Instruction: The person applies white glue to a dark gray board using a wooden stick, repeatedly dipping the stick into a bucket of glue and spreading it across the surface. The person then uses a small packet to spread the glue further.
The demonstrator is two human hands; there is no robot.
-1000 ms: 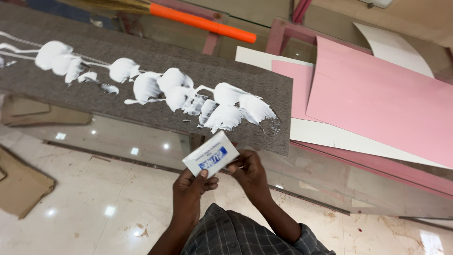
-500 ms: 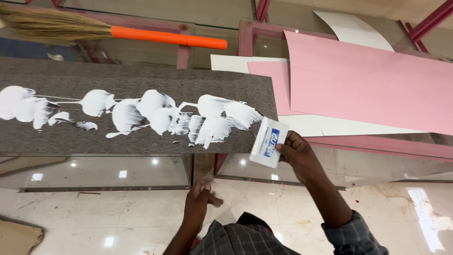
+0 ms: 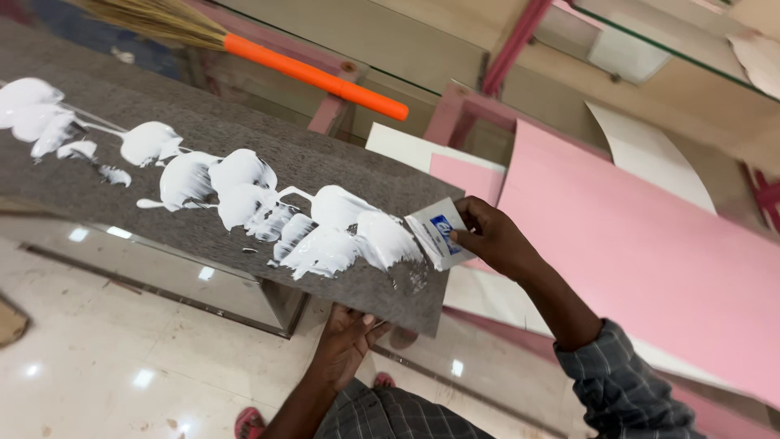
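A long grey board (image 3: pixel 203 162) rests across a glass-topped table (image 3: pixel 162 268); blobs of white glue (image 3: pixel 244 199) run along the board toward its right end.

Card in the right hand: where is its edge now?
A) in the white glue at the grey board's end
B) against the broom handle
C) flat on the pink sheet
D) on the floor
A: the right hand presses the card into the white glue at the end of the grey board, while the left hand grips the board's near edge.

Glue blobs (image 3: pixel 244 203) lie along the board (image 3: pixel 162 162); a broom (image 3: pixel 244 49) behind it, sheets (image 3: pixel 634 244) to its right.
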